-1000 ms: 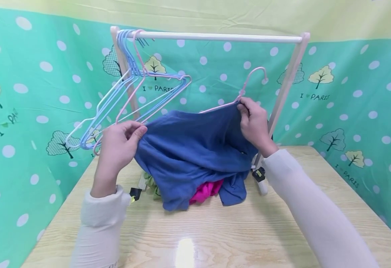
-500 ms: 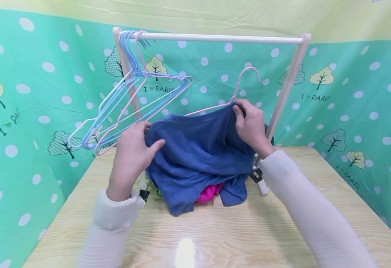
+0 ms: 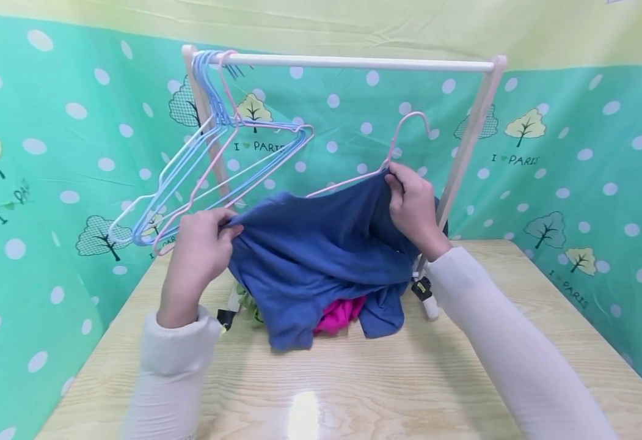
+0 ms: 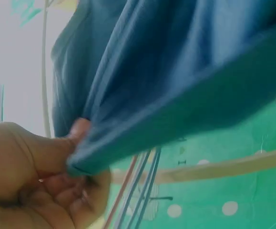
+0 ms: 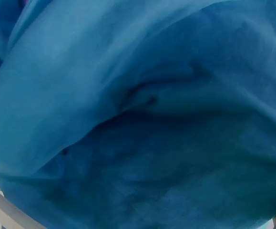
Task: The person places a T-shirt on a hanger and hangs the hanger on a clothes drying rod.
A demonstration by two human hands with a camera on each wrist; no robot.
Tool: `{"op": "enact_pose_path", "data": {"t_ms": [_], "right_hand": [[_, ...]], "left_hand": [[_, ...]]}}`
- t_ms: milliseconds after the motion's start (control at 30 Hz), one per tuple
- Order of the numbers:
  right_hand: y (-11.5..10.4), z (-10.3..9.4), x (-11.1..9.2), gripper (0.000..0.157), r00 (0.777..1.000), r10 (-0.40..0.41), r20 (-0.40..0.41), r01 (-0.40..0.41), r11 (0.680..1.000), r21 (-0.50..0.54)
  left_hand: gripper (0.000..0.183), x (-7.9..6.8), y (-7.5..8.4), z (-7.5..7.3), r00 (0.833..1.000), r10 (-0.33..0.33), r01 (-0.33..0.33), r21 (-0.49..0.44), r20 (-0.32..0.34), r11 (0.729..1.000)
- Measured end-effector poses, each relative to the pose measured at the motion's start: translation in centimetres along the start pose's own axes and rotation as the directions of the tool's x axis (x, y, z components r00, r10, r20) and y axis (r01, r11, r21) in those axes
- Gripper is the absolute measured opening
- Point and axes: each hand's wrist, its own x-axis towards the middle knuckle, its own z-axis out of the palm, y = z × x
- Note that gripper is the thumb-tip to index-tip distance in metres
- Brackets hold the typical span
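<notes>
To the left fingers' left, a cluster of wire hangers (image 3: pixel 218 113) hung from a white rail (image 3: pixel 353 62). The left hand (image 3: pixel 202 244) pinched one edge of a blue garment (image 3: pixel 315 238), which spread rightward from those fingers. Behind that edge lay a pink wire hanger (image 3: pixel 345 183), its visible arm sloping up toward the right hand (image 3: pixel 414 205), the nearer one, whose fingers pinched the cloth just beside the hanger's neck (whether they gripped the wire too, I could not tell). The cloth hid the hanger's rest; the right wrist view showed mostly blue folds.
</notes>
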Motion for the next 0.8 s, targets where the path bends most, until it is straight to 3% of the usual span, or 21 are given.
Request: {"op": "enact_pose_path", "data": {"t_ms": [200, 433, 533, 667, 800], "right_hand": [[0.5, 0.2, -0.6, 0.024, 0.996, -0.089, 0.012, 0.088, 0.995, 0.035], [0.0, 0.6, -0.7, 0.021, 0.990, -0.131, -0.041, 0.134, 0.988, 0.072], [-0.6, 0.7, -0.6, 0.023, 0.993, -0.117, -0.022, 0.118, 0.992, 0.044], [-1.2, 0.6, -0.6, 0.024, 0.997, -0.082, -0.007, 0.082, 0.996, 0.021], [-1.6, 0.6, -0.6, 0.023, 0.998, -0.062, -0.002, 0.062, 0.998, 0.011]], "left_hand": [[0.027, -0.1, -0.5, -1.6, 0.998, -0.059, 0.060, -0.092, 0.006, 0.994], [0.030, 0.2, -0.3, -1.5, 0.986, -0.088, 0.106, -0.120, 0.142, 0.987], [0.027, 0.1, -0.3, -1.4, 0.986, -0.065, 0.083, -0.114, 0.156, 0.990], [0.027, 0.0, -0.2, -1.0, 0.997, -0.023, 0.031, -0.103, 0.080, 0.994], [0.027, 0.1, 0.1, 0.0, 0.994, 0.058, -0.065, -0.081, -0.090, 0.995]]}}
